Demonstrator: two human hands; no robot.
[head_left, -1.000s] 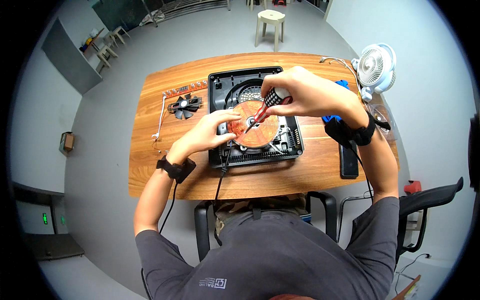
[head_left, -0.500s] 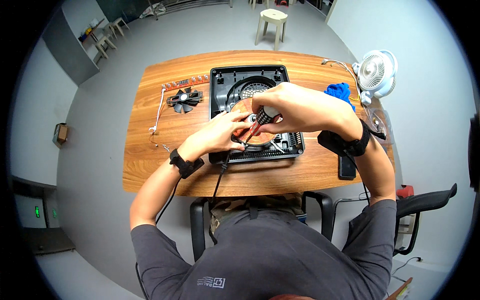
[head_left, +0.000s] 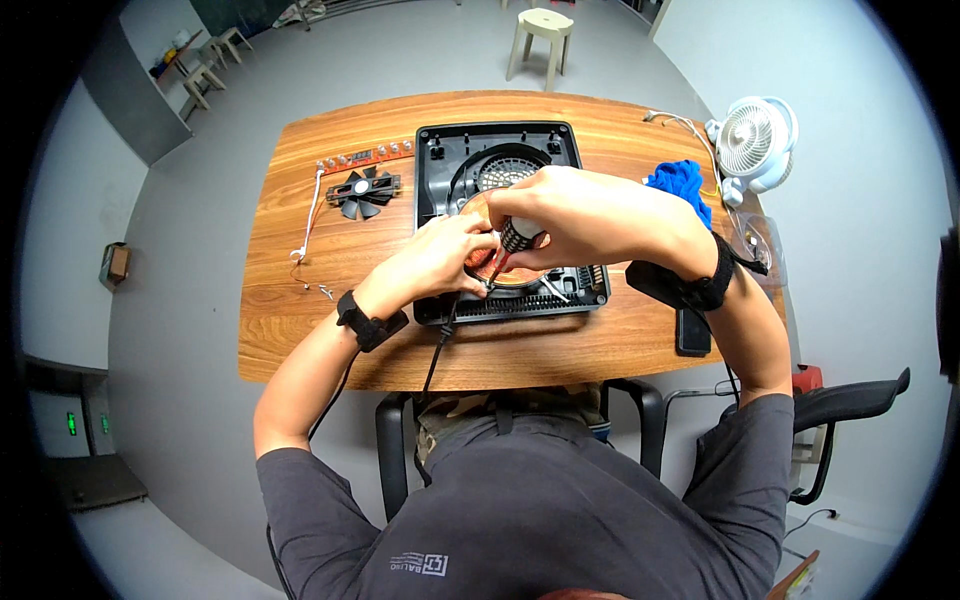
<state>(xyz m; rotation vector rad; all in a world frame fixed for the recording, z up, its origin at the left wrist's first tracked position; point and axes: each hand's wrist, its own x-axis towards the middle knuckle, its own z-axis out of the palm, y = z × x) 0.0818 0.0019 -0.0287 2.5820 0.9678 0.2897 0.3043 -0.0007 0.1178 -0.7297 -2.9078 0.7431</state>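
My right hand [head_left: 545, 215] is closed round a screwdriver [head_left: 520, 236] with a checkered black-and-white and red handle. Its shaft slants down to the lower left edge of a round copper coil [head_left: 520, 275]. At the coil's left side is my left hand [head_left: 445, 255], thumb and fingers apart. The thumb lies close to the screwdriver's tip; whether it touches the tip or a screw there is too small to tell. The coil sits inside a black plastic appliance housing [head_left: 430, 165], open at the top, and both hands cover part of it.
On the wooden table [head_left: 290, 240] lie a black fan [head_left: 365, 192] and an orange circuit board strip [head_left: 375, 155] with wires at the left. At the right are a blue cloth [head_left: 680, 182], a phone [head_left: 692, 332] and a white desk fan [head_left: 750, 140]. A black cord [head_left: 440, 345] leaves the housing's front.
The screwdriver's tip has shifted to the coil's lower left edge, its shaft now visible. My left hand has drawn its thumb and fingers in toward the tip. The whole view has shifted slightly.
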